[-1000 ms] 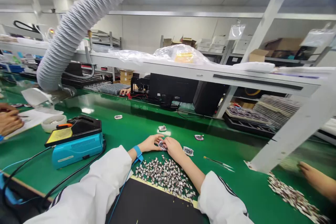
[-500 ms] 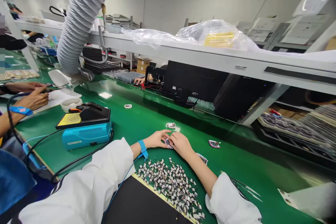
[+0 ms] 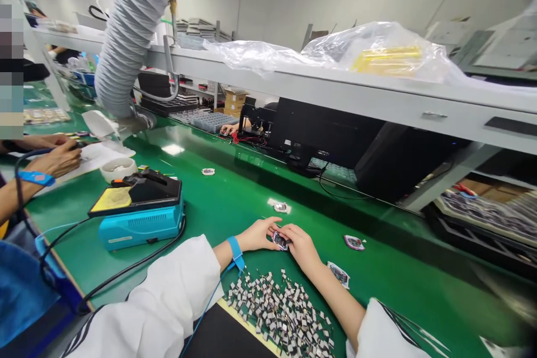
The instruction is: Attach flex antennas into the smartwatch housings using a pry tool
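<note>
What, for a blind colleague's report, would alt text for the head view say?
The left hand and right hand hold a small silver-and-dark piece over a green workbench, behind a heap of tiny metal pieces. A blue wrist strap circles the left wrist; a teal soldering station stands to the left.

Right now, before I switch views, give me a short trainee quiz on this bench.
1. Which wrist wears the blue strap, left or right?
2. True or false: the small patterned piece sits between the left hand and the right hand.
3. What lies on the green bench just below the hands, nearest the person? A) a loose heap of small components; B) a white bowl; C) a teal bench unit.

Key: 1. Left. 2. True. 3. A.
</note>
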{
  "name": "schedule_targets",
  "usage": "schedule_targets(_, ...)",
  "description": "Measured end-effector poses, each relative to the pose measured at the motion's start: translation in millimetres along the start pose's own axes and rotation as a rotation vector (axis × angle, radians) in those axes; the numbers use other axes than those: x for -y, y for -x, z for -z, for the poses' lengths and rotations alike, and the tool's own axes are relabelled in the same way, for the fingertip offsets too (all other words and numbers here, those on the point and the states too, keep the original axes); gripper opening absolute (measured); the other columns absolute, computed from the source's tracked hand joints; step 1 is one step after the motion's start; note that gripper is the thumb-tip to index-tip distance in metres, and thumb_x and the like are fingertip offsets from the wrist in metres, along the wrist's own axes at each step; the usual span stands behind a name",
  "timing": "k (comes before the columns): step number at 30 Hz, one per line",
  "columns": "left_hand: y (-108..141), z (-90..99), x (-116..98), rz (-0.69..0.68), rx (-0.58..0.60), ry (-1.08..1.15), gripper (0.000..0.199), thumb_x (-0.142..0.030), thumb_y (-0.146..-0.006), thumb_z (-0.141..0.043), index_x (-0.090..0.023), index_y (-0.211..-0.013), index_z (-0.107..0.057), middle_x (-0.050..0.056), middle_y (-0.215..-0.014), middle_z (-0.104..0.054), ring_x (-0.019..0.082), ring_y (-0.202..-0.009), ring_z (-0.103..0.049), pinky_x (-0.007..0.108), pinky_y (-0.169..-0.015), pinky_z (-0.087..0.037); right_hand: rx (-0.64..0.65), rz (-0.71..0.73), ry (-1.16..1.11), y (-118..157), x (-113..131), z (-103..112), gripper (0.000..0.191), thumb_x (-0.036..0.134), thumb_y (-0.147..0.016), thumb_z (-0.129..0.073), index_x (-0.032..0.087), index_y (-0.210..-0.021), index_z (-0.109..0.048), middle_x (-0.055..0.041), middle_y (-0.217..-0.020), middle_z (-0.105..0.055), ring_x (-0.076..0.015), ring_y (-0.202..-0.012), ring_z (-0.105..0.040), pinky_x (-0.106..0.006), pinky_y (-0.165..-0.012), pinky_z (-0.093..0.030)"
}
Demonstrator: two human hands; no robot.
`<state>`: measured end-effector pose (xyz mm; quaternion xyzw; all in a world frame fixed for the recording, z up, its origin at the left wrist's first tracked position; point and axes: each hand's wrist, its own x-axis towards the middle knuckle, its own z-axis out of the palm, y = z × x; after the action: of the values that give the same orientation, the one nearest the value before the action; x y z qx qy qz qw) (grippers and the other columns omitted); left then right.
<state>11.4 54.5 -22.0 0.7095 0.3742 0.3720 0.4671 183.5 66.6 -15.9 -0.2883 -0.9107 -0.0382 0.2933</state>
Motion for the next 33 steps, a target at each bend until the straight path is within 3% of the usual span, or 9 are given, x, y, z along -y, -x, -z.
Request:
schedule_targets(6,-4,-2.3,-1,0.017,-0.008,0.001,0.049,-0.02,-0.074,-0.063,-0.013,-0.118,-0.042,0.006,-0.097,-0.056,0.016,-0.086,-0.058,0.039,-0.082,-0.048,0.013,-0.098,0.009,-2,6,8,0.019,0.027,-0.088,-0.043,0.013,-0.082,-0.056,-0.0005,-0.077,-0.055,-0.0085,-0.072,-0.052,-0.026,-0.068,-0.047)
schedule_targets(14,-4,-5.6,-1,0.056,-0.087,0.148,0.067,-0.007,-0.055,-0.072,-0.014,-0.115,-0.043,0.005,-0.092,-0.059,0.016,-0.082,-0.059,0.033,-0.079,-0.05,-0.069,-0.228,-0.155,-4,12,9,0.021,0.028,-0.086,-0.047,0.013,-0.075,-0.057,-0.0003,-0.072,-0.055,-0.0089,-0.069,-0.051,-0.023,-0.063,-0.044)
schedule_targets(22,-6,-6.4,0,0.11,-0.095,0.296,0.07,-0.007,-0.05,-0.075,-0.014,-0.113,-0.045,0.006,-0.092,-0.061,0.016,-0.082,-0.061,0.031,-0.078,-0.051,-0.089,-0.383,-0.402,-8,6,8,0.017,0.03,-0.081,-0.054,0.016,-0.074,-0.062,-0.0026,-0.068,-0.054,-0.0105,-0.061,-0.051,-0.023,-0.054,-0.043)
schedule_targets(33,-7,-3.2,4,0.106,-0.043,0.252,0.065,-0.011,-0.055,-0.075,-0.011,-0.112,-0.045,0.005,-0.09,-0.06,0.016,-0.08,-0.06,0.038,-0.08,-0.05,-0.037,-0.333,-0.352,-4,5,6,0.026,0.036,-0.083,-0.05,0.012,-0.078,-0.058,-0.0005,-0.074,-0.054,-0.007,-0.064,-0.05,-0.021,-0.058,-0.043)
